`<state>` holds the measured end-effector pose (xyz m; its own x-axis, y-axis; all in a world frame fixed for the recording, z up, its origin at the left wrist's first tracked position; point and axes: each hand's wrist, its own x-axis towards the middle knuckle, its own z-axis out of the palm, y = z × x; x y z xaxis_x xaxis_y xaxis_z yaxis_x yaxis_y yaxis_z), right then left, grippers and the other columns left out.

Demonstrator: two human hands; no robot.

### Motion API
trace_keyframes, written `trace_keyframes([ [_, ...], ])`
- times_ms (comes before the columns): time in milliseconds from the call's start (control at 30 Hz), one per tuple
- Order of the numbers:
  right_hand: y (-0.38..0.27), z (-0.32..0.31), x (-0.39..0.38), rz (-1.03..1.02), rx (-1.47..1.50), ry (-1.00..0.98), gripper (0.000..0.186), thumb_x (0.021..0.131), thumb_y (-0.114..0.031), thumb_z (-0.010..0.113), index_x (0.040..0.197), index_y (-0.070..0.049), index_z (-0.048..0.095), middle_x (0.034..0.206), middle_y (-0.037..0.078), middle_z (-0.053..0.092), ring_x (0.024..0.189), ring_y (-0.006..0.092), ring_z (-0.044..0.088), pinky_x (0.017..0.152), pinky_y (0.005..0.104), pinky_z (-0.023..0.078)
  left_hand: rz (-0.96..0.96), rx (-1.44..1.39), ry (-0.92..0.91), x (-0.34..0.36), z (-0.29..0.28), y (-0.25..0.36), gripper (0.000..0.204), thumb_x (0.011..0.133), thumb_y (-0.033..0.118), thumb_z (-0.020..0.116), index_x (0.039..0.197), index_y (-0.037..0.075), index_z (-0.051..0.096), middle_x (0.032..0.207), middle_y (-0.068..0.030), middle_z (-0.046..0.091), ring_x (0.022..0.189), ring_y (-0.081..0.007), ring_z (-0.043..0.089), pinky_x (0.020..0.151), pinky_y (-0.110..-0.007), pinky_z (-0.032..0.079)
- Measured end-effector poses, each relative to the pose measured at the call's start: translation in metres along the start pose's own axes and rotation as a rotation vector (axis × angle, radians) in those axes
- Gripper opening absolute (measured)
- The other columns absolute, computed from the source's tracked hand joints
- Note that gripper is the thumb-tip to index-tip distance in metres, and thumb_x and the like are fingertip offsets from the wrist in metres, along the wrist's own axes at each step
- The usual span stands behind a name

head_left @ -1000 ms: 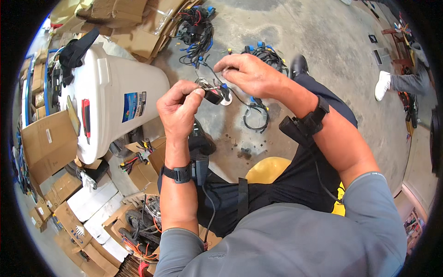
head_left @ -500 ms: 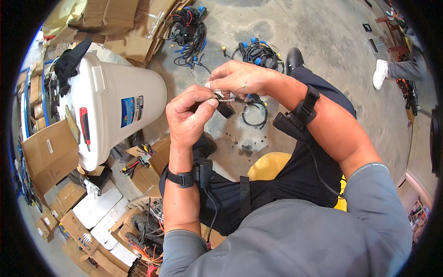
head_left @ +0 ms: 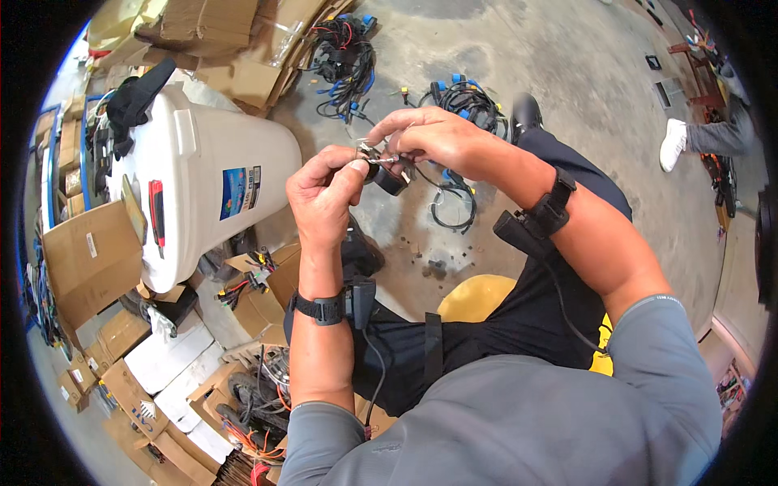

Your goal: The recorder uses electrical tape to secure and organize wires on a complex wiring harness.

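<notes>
My left hand (head_left: 324,194) pinches between thumb and index finger a small piece with short pale wire ends (head_left: 376,157); its exact kind is too small to make out. A black, blocky part (head_left: 391,181) hangs just below the wire ends, between my two hands. My right hand (head_left: 438,144) reaches in from the right, its thumb and bent fingers close together at the wires. Whether those fingers grip a wire is hidden. A thin black cable (head_left: 455,220) loops down toward the floor beneath my right hand.
On the left lies a white plastic bin (head_left: 235,134) with a red utility knife (head_left: 156,215) on it. Bundled black cables (head_left: 344,65) and a second cable coil (head_left: 470,99) rest on the concrete floor. Cardboard boxes (head_left: 93,251) crowd the left. Another person's white shoe (head_left: 673,146) shows at right.
My right hand has shifted slightly away from my left, its fingers now more bent. The black part shows more fully between them. The whole view has moved a little.
</notes>
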<state>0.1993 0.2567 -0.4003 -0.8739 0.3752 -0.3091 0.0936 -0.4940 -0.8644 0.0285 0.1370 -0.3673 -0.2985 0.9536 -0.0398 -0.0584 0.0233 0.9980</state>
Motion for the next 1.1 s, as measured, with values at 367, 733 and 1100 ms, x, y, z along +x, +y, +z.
trace_keyframes([
  [367,-0.006,0.008,-0.003,-0.246,-0.233,0.111,0.019,0.086,-0.016,0.070,0.097,0.000,0.067,0.086,0.002,0.066,0.081,0.0090,0.059,0.074,0.0254,0.048,0.004,0.131,0.015,0.001,-0.001,-0.004,0.001,0.083,-0.001,0.068,0.084,-0.001,0.069,0.073,0.0018,0.059,0.058,-0.0028,0.046,0.051,-0.020,0.035],
  [733,-0.006,0.000,-0.003,-0.074,0.020,0.073,0.025,0.087,-0.012,0.062,0.106,0.002,0.068,0.083,0.002,0.065,0.073,0.0085,0.057,0.067,0.0239,0.047,0.145,0.232,0.136,0.000,0.001,-0.012,0.004,0.085,0.002,0.067,0.088,-0.001,0.068,0.070,0.0017,0.058,0.054,-0.0033,0.045,0.047,-0.019,0.033],
  [1100,-0.007,-0.009,-0.008,0.036,-0.035,-0.201,0.034,0.089,-0.017,0.064,0.117,0.002,0.064,0.092,0.006,0.067,0.079,0.0112,0.062,0.070,0.0253,0.051,0.060,0.139,0.059,-0.002,-0.006,0.004,0.002,0.080,-0.003,0.067,0.080,-0.002,0.067,0.074,0.0004,0.060,0.059,-0.0033,0.045,0.052,-0.021,0.035],
])
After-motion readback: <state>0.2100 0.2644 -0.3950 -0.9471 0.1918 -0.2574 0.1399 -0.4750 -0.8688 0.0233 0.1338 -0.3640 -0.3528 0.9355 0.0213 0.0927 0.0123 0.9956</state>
